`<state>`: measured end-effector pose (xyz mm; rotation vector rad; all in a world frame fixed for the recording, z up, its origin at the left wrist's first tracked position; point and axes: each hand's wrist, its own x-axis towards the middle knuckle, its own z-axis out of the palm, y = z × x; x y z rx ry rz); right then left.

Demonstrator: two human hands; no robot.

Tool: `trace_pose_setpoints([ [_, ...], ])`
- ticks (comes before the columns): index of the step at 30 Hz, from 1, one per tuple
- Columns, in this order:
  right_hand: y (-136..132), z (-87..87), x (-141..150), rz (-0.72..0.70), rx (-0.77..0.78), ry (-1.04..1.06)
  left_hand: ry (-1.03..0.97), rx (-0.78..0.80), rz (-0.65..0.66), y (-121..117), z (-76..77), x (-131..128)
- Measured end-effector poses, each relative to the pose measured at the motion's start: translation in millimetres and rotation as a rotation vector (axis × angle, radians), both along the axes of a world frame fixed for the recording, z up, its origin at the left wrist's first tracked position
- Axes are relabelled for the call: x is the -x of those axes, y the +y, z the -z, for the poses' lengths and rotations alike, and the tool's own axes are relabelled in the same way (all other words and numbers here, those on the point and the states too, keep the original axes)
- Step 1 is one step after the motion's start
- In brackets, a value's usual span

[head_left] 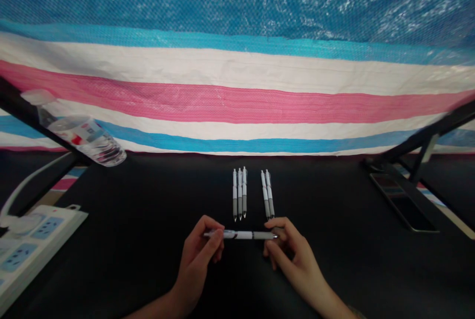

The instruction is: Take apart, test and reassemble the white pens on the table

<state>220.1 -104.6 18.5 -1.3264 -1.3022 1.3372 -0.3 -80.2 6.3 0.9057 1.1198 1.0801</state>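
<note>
A white and grey pen (pixel 243 235) lies sideways between my two hands, its silver tip to the right. My left hand (pixel 202 250) pinches the clip end between thumb and fingers. At the tip end, the thumb and fingers of my right hand (pixel 287 247) close around the pen's point. Beyond them, a group of three similar pens (pixel 239 193) lies side by side on the black table (pixel 156 195), tips toward me. To their right lie two more pens (pixel 267 193), the tips close to my right fingers.
A clear plastic bottle (pixel 91 138) stands at the back left. The left edge holds a white power strip (pixel 55 227) with a plug and cable. At the right lies a dark phone (pixel 403 203) by a black metal leg (pixel 426 136). A striped plastic sheet (pixel 237 71) hangs behind.
</note>
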Motion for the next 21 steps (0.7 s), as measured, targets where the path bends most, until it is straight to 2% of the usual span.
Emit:
trace_pose_setpoints([
  [8, -0.8, 1.7, -2.2, -0.058, -0.013, -0.061, -0.010, -0.007, -0.023, 0.8, -2.1, -1.5],
  [13, 0.2, 1.8, 0.1, -0.011, -0.008, -0.033, -0.011, -0.012, -0.010, 1.2, -2.3, -1.9],
  [18, -0.1, 0.4, -2.5, -0.056, -0.028, -0.089, -0.021, -0.011, -0.011, 1.6, -2.8, -2.0],
  [21, -1.2, -1.1, -2.9, -0.048, -0.033, -0.050, -0.013, -0.008, -0.003, 1.4, -2.2, -1.3],
])
